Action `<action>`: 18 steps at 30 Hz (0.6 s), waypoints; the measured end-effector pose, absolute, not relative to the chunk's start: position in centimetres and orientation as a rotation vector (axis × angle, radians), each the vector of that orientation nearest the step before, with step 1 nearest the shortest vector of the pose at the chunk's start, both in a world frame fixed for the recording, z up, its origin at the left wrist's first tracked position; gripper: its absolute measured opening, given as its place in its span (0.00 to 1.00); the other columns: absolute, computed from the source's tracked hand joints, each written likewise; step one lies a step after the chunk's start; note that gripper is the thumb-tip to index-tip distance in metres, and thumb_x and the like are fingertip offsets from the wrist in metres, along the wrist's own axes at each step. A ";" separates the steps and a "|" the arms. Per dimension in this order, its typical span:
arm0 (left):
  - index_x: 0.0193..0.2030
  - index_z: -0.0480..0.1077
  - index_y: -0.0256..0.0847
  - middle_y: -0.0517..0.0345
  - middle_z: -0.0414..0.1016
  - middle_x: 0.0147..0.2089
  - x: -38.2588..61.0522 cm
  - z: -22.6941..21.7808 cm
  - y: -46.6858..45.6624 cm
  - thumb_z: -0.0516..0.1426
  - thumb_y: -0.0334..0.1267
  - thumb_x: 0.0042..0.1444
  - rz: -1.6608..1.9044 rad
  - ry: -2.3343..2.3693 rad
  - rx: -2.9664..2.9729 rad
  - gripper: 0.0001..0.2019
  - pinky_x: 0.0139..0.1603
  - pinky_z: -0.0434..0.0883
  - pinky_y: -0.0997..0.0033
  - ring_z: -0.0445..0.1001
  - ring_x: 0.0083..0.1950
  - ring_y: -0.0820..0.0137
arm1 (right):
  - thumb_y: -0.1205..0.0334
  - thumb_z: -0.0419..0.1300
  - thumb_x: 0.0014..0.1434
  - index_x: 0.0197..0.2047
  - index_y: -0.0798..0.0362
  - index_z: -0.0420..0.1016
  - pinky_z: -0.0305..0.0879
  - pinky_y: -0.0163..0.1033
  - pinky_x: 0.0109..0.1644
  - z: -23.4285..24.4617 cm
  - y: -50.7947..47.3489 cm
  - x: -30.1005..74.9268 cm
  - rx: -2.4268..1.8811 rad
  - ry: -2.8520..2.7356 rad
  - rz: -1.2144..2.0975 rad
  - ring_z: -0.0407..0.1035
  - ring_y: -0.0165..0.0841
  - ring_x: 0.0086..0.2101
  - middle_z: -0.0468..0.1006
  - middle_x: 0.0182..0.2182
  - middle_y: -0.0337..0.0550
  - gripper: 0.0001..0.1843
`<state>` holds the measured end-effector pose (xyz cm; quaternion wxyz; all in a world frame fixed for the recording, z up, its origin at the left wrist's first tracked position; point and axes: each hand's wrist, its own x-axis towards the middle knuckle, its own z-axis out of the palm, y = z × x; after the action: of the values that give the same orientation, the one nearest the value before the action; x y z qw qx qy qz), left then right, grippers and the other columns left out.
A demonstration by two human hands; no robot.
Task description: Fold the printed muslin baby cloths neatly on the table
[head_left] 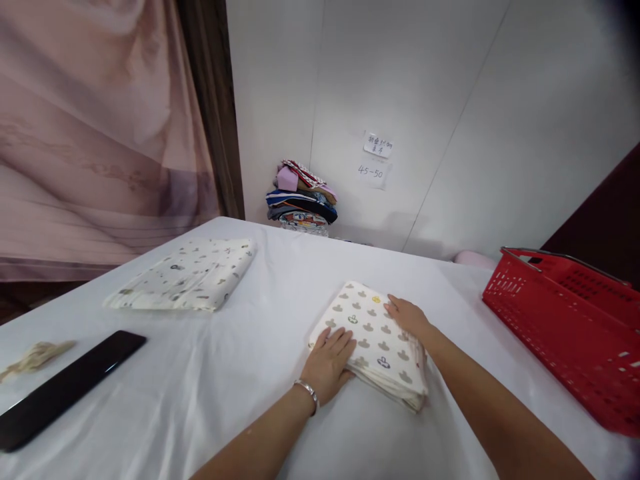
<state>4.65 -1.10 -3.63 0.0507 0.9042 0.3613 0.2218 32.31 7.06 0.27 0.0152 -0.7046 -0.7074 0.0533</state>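
A folded cream cloth with a grey and yellow print (373, 330) lies on the white table cover (240, 373) in front of me. My left hand (330, 363) rests flat on its near left corner, fingers stretched out, a silver bracelet on the wrist. My right hand (407, 315) lies flat on the cloth's far right edge, fingers spread. Neither hand grips anything.
A second folded printed cloth (187, 275) lies at the far left. A long black flat object (65, 387) and a beige cord (35, 355) sit near the left edge. A red plastic basket (570, 327) stands at the right. A stack of folded clothes (303, 197) sits by the wall.
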 end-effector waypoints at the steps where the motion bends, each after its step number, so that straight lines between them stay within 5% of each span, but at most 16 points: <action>1: 0.59 0.58 0.45 0.53 0.60 0.62 4.7 -3.7 -1.1 0.57 0.44 0.54 0.671 1.099 2.762 0.26 0.64 0.51 0.49 0.55 0.64 0.60 | 0.45 0.37 0.62 0.60 0.53 0.58 0.60 0.45 0.50 0.2 7.1 32.4 -2.211 -2.188 0.166 0.63 0.43 0.50 0.69 0.51 0.51 0.30; 13: 0.49 0.69 0.50 0.59 0.69 0.56 -0.8 -1.1 6.6 0.53 0.31 0.56 0.522 1.318 2.830 0.15 0.64 0.42 0.41 0.58 0.62 0.59 | 0.44 0.42 0.60 0.55 0.56 0.63 0.60 0.44 0.47 -0.3 1.9 30.7 -2.380 -2.046 0.352 0.67 0.43 0.47 0.72 0.47 0.55 0.30; 18: 0.47 0.71 0.46 0.59 0.67 0.58 -0.4 -0.1 6.4 0.49 0.22 0.49 0.505 1.379 2.502 0.22 0.64 0.52 0.54 0.57 0.63 0.65 | 0.41 0.45 0.57 0.61 0.57 0.57 0.56 0.43 0.53 -0.4 -1.4 31.0 -2.291 -1.871 0.645 0.60 0.43 0.53 0.66 0.55 0.53 0.35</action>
<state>-0.42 6.45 -0.10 0.1199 0.8562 0.4719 0.1727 31.01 -1.44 -0.44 0.0572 -0.7556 -0.6170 0.2126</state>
